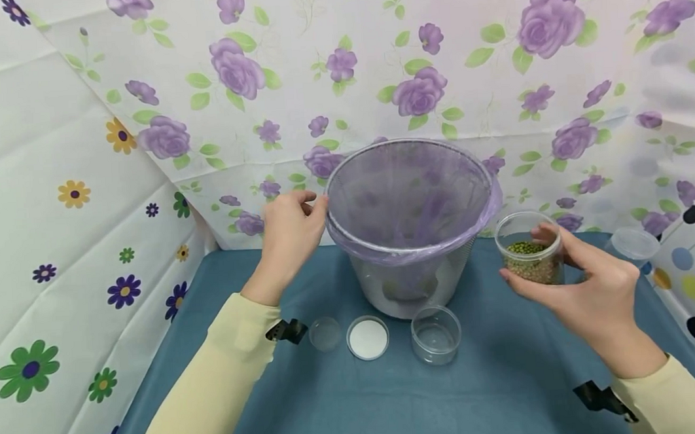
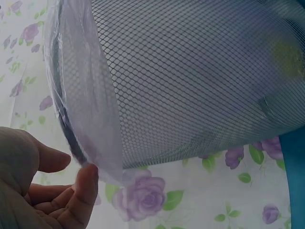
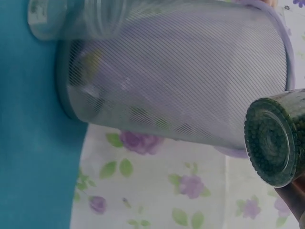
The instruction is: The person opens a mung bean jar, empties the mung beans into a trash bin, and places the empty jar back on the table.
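Note:
A silver mesh wastebasket (image 1: 412, 279) stands upright at the table's back, lined with a translucent purple bag (image 1: 379, 258) folded over its rim. My left hand (image 1: 295, 229) is at the rim's left side, thumb and finger pinching the edge; the left wrist view shows the fingertips (image 2: 88, 179) against the bag. My right hand (image 1: 596, 289) grips a clear plastic jar (image 1: 532, 253) partly filled with small green mung beans. The jar is lidless, nearly upright, right of the wastebasket and above the table. Its base (image 3: 270, 142) shows in the right wrist view.
In front of the wastebasket stand a lidless clear jar (image 1: 436, 335), a small round container with white contents (image 1: 368, 338), and a clear round lid (image 1: 325, 334). Another clear container (image 1: 635, 244) is at the far right. A floral curtain (image 1: 283, 115) hangs behind the blue-covered table (image 1: 393, 411).

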Motion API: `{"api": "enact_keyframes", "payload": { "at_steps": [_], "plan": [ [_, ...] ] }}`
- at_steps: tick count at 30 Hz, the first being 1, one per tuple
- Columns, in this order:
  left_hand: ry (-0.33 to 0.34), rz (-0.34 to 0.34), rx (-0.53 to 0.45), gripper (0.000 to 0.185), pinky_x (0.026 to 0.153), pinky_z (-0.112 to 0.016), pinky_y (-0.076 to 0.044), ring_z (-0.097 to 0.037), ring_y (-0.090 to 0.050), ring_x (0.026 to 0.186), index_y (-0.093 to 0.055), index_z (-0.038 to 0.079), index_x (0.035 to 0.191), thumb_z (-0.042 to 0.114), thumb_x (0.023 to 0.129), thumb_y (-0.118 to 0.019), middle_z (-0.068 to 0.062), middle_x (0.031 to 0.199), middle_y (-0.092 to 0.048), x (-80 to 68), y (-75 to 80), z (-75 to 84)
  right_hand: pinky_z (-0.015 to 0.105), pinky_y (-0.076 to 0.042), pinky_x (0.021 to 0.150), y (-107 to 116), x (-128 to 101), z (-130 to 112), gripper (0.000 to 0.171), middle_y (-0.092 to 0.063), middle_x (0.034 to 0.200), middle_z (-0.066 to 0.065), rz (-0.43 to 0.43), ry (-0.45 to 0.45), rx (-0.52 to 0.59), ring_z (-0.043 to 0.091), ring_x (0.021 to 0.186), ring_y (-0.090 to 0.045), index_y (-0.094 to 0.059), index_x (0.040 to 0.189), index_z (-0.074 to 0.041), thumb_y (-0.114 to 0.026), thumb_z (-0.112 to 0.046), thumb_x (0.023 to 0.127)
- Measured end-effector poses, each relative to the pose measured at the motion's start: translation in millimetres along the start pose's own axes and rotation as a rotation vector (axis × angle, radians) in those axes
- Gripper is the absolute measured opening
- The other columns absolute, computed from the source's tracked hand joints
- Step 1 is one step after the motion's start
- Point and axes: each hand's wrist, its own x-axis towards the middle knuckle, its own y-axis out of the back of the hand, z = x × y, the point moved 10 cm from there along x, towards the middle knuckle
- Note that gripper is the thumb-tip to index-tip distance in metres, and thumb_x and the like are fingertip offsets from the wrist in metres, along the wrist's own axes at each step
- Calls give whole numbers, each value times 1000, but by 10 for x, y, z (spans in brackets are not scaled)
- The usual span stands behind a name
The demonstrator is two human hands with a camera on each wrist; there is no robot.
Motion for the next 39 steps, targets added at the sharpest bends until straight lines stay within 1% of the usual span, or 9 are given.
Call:
{"api": "enact_keyframes", "payload": {
  "at_steps": [4, 7, 13, 16, 18, 24, 32, 36, 39],
  "plan": [
    [38, -18, -8, 37, 43, -28, -48, -11, -60, 50, -71, 11, 107, 40, 92, -55, 1, 74, -68, 38, -55, 18, 0, -38, 75, 60, 162, 22, 53, -73, 90, 11, -9, 1, -50, -19, 73, -52, -74, 90, -12, -93, -22, 41],
    [62, -45, -47, 33, 43, -28, -49, -11, -62, 49, -71, 11, 105, 36, 91, -56, 1, 68, -67, 62, -97, 21, -1, -37, 75, 74, 295, 18, 40, -73, 92, 11, -32, 11, -86, -17, 69, -49, -65, 70, -11, -93, -22, 44],
    [85, -69, -89, 26, 46, -27, -52, -12, -64, 49, -71, 7, 103, 26, 89, -60, -2, 65, -68, 102, -119, 9, 1, -35, 68, 89, 555, 8, 45, -72, 92, 9, -53, 31, -119, -11, 56, -45, -50, 58, -13, -92, -23, 47],
    [102, -88, -130, 22, 48, -27, -54, -14, -65, 49, -72, 5, 96, 23, 88, -62, -6, 66, -69, 132, -130, -16, 2, -34, 65, 79, 680, 24, 47, -71, 90, 8, -67, 23, -144, -10, 54, -43, -47, 57, -14, -92, -26, 49],
    [111, -106, -165, 20, 49, -28, -55, -15, -66, 49, -72, 4, 92, 21, 87, -63, -8, 66, -69, 151, -144, -36, 4, -33, 63, 68, 759, 39, 46, -70, 80, 6, -73, 16, -170, -11, 55, -41, -49, 58, -13, -92, -28, 50],
    [142, -180, -243, 21, 52, -33, -57, -20, -67, 50, -72, 0, 88, 19, 86, -65, -14, 67, -69, 173, -185, -77, 10, -29, 58, 41, 968, 14, 50, -46, 50, 1, -69, 29, -259, -11, 51, -33, -48, 61, -11, -92, -32, 49],
    [174, -215, -258, 21, 52, -30, -56, -20, -67, 52, -72, -1, 89, 18, 86, -65, -15, 70, -69, 165, -195, -79, 4, -28, 61, -32, 1185, -131, 43, -66, 65, 12, -110, 51, -298, -22, 54, -34, -55, 71, -8, -89, -30, 56],
    [186, -225, -267, 20, 54, -31, -57, -20, -68, 53, -71, -1, 88, 18, 86, -65, -15, 71, -70, 162, -201, -91, 11, -28, 57, -105, 1229, -153, 42, -65, 65, 11, -140, 98, -335, 0, 47, -46, -56, 74, -9, -87, -32, 59],
    [191, -230, -266, 19, 54, -32, -57, -20, -68, 53, -71, -1, 88, 17, 87, -65, -15, 71, -70, 164, -205, -101, 12, -26, 54, -165, 1246, -122, 43, -69, 72, 12, -171, 110, -363, 20, 51, -56, -58, 80, -10, -87, -35, 59]
  ]
}}
